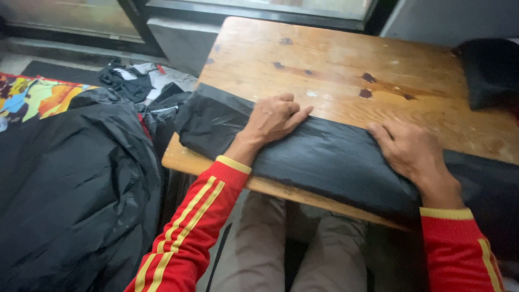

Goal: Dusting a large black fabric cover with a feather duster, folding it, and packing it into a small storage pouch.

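A long folded black plastic sheet (330, 162) lies across the near edge of a worn wooden table (335, 59). My left hand (273, 120) rests flat on the sheet's upper edge, fingers spread toward the right. My right hand (408, 151) presses flat on the same sheet further right, fingers pointing up and left. Neither hand grips anything. Both arms wear red sleeves with yellow stripes and cuffs.
A big crumpled black plastic bag (70, 189) fills the floor at left, with a heap of clothes (138, 81) and a colourful mat (32, 94) behind it. A dark cloth bundle (492, 70) sits on the table's far right. My knees in grey trousers (292, 254) are under the table.
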